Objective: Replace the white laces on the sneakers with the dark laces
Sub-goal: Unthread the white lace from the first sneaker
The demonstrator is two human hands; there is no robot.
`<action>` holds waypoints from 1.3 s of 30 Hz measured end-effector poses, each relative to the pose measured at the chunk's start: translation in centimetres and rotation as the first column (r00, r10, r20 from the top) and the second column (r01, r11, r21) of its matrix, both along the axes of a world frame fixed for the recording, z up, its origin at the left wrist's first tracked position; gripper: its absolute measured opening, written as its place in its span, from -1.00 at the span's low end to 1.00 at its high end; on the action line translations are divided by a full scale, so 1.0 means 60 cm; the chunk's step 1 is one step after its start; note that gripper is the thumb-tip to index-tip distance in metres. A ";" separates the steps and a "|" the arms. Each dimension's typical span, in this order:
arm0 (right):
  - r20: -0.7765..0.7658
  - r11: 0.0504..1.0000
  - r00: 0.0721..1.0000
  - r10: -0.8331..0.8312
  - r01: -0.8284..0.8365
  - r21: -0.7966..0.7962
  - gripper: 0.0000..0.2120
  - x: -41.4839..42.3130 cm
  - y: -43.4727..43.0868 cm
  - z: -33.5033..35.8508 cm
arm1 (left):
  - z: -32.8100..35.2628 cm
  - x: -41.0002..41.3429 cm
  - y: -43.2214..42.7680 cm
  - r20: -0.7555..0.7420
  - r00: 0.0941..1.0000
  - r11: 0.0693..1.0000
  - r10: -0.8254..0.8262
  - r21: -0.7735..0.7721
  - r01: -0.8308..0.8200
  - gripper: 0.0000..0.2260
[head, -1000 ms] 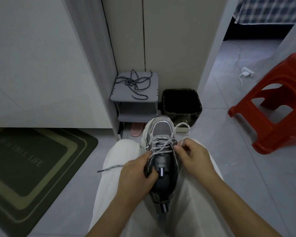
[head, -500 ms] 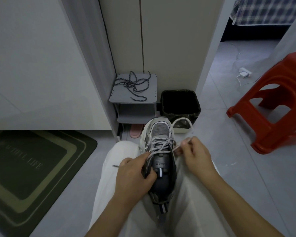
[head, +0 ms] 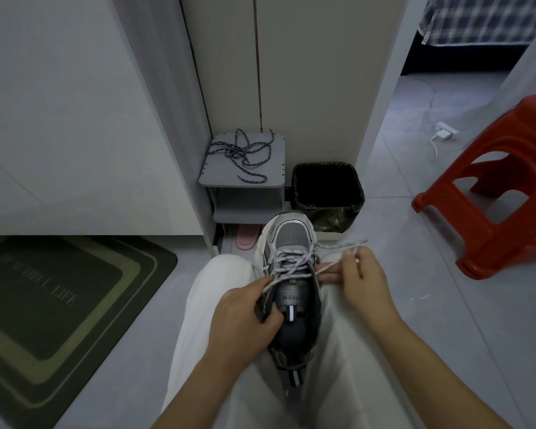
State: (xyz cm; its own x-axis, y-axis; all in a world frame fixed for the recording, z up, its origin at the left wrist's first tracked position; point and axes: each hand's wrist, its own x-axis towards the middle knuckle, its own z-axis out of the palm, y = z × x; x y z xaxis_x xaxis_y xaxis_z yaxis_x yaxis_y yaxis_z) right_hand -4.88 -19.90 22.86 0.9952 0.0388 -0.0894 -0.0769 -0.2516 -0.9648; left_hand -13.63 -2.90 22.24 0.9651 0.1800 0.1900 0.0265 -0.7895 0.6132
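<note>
One sneaker point(head: 291, 236), unlacing barely begun.
Right hand point(head: 364, 280) pinches the white lace point(head: 291, 261); left hand point(head: 245, 317) grips the sneaker; dark laces point(head: 242, 153) lie untouched on the shelf point(head: 273, 178).

Grey floor tiles point(head: 446, 289) lie open to the right of the lap, as far as a red plastic stool point(head: 492, 239). Straight ahead, just past the toe of the sneaker point(head: 291, 235), a low grey shelf unit point(head: 273, 162) and a black-lined bin point(head: 328, 212) stand side by side against the wall. A dark doormat point(head: 59, 298) lies flat on the left
</note>
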 end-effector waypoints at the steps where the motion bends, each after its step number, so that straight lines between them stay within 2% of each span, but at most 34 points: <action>1: -0.032 0.996 0.999 -0.029 0.032 0.089 -0.80 0.003 -0.002 -0.001 | -0.002 0.000 0.001 -0.007 1.000 1.000 0.007 0.011 -0.007 -0.57; 3: -0.006 0.997 0.999 0.036 -0.036 0.075 -0.82 0.005 -0.004 0.004 | -0.003 0.000 0.001 -0.015 1.000 1.000 0.021 0.011 -0.021 -0.56; 6: 0.025 0.977 0.979 0.201 -0.199 -0.081 -0.93 -0.001 -0.004 0.005 | -0.001 0.002 -0.001 -0.012 1.000 1.000 0.028 0.007 -0.028 -0.56; 8: 0.064 0.954 0.976 0.209 -0.190 -0.231 -0.86 -0.002 -0.006 -0.001 | -0.001 0.002 -0.002 -0.017 0.999 1.000 0.031 0.005 -0.030 -0.57; 9: 0.075 0.957 0.981 0.178 -0.155 -0.244 -0.85 -0.001 -0.005 -0.005 | -0.002 0.002 -0.002 -0.022 0.999 0.999 0.037 0.001 -0.037 -0.57; 10: 0.048 0.977 0.990 0.131 -0.121 -0.177 -0.86 0.000 -0.004 -0.006 | -0.002 0.001 -0.002 -0.025 0.999 0.999 0.043 -0.003 -0.043 -0.57; 12: -0.040 0.998 0.999 0.026 -0.024 0.053 -0.83 0.001 -0.001 -0.008 | -0.002 0.001 -0.002 -0.018 0.999 0.999 0.043 -0.008 -0.043 -0.59; 13: -0.061 0.992 0.998 -0.007 0.015 0.126 -0.81 0.001 -0.001 -0.008 | -0.002 0.000 -0.002 -0.017 0.999 0.999 0.037 -0.011 -0.037 -0.60; 14: -0.051 0.991 0.998 -0.019 0.026 0.134 -0.81 0.001 -0.002 -0.008 | -0.001 0.000 -0.003 -0.016 0.999 1.000 0.028 -0.013 -0.029 -0.61; 16: 0.026 0.997 0.999 0.038 -0.039 0.068 -0.84 -0.002 -0.003 -0.010 | 0.000 -0.001 -0.003 -0.010 1.000 1.000 0.017 -0.017 -0.018 -0.63; 18: 0.088 0.987 0.985 0.148 -0.142 -0.079 -0.91 -0.006 -0.002 -0.015 | 0.001 -0.001 -0.003 -0.012 1.000 1.000 0.018 -0.019 -0.018 -0.63; 20: 0.136 0.964 0.977 0.166 -0.132 -0.230 -0.85 -0.009 -0.002 -0.019 | 0.001 0.000 -0.003 -0.015 1.000 1.000 0.019 -0.015 -0.019 -0.63; 22: 0.153 0.981 0.985 0.085 -0.055 -0.187 -0.84 -0.012 0.001 -0.018 | 0.000 0.001 -0.003 -0.016 1.000 1.000 0.026 -0.010 -0.027 -0.62; 24: 0.113 1.000 0.994 -0.007 0.009 -0.018 -0.83 -0.014 0.002 -0.015 | 0.000 0.000 -0.003 -0.023 0.999 0.999 0.033 -0.004 -0.033 -0.61; 26: 0.116 1.000 0.993 -0.006 0.003 0.029 -0.84 -0.015 0.000 -0.012 | -0.001 -0.001 -0.004 -0.023 0.999 0.999 0.035 -0.001 -0.035 -0.61; 28: 0.114 0.997 0.991 0.068 -0.070 0.016 -0.93 -0.015 -0.001 -0.010 | 0.000 -0.001 -0.004 -0.029 0.999 0.999 0.040 -0.002 -0.040 -0.60; 30: 0.109 0.989 0.985 0.134 -0.127 -0.073 -0.90 -0.014 -0.001 -0.012 | 0.000 0.000 -0.004 -0.029 0.999 0.999 0.039 0.004 -0.039 -0.59; 33: 0.153 0.968 0.981 0.117 -0.079 -0.236 -0.89 -0.014 -0.001 -0.020 | -0.001 0.001 -0.005 -0.030 0.999 0.999 0.036 0.000 -0.036 -0.59; 39: 0.131 0.975 0.991 0.041 -0.011 -0.220 -0.85 -0.021 0.000 -0.016 | 0.000 0.003 -0.006 -0.030 0.998 0.999 0.049 0.000 -0.049 -0.60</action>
